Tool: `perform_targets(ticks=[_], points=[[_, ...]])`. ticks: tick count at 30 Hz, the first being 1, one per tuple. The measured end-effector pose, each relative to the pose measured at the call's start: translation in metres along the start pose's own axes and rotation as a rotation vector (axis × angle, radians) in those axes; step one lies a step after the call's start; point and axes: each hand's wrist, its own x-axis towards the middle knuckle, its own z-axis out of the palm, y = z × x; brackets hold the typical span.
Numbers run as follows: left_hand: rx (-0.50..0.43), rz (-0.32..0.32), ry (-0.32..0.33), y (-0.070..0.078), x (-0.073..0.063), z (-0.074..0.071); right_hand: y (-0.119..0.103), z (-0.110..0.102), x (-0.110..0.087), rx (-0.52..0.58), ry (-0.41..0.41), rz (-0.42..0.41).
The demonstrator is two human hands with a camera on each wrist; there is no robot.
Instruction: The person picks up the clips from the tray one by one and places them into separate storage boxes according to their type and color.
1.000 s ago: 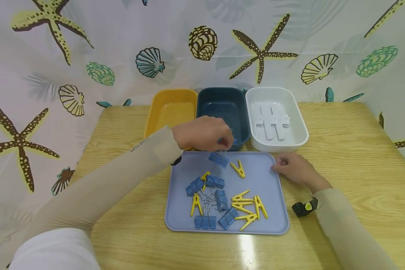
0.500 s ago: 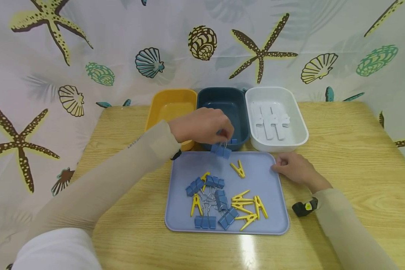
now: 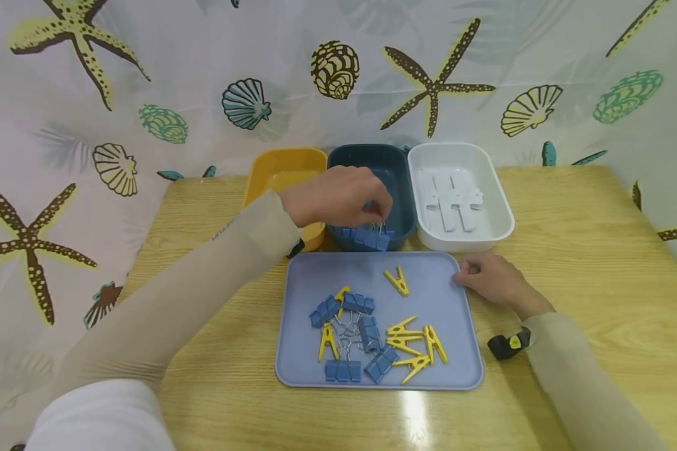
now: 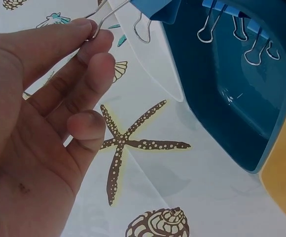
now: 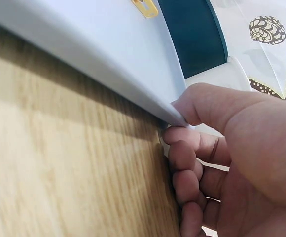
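My left hand (image 3: 352, 197) pinches a blue binder clip (image 3: 368, 238) by its wire handle, the clip hanging over the front rim of the dark blue bin (image 3: 403, 181). Thumb and fingertip meet on that wire in the left wrist view, where more blue binder clips (image 4: 259, 29) show inside the bin. With thumb above and curled fingers below, my right hand (image 5: 222, 138) grips the corner of the pale blue tray (image 3: 304, 275). On the tray lie several blue binder clips (image 3: 343, 371) with silver handles, and several yellow clothespins (image 3: 434, 344); one yellow clothespin (image 3: 397, 280) lies apart near the back.
A yellow bin (image 3: 259, 178) stands left of the dark blue one, partly behind my left arm. The white bin (image 3: 499, 213) to the right holds several white clips (image 3: 457, 203). A patterned cloth (image 3: 203, 62) hangs behind the wooden table (image 3: 587, 250).
My left hand has carried the binder clip up and away from the tray to the dark blue bin's front rim. My right hand has stayed at the tray's corner.
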Motion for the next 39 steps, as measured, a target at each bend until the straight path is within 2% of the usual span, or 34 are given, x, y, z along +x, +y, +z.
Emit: perform_targets(ticks=[10, 22, 39], points=[[-0.012, -0.012, 0.0, -0.006, 0.006, -0.004, -0.001, 0.0, 0.001, -0.008, 0.001, 0.002], [-0.017, -0.041, -0.002, -0.011, 0.007, -0.007, -0.001, 0.0, 0.001, -0.009, 0.005, 0.013], [-0.005, -0.026, 0.013, -0.016, 0.01, -0.01, 0.0, 0.001, 0.002, 0.001, 0.002, 0.014]])
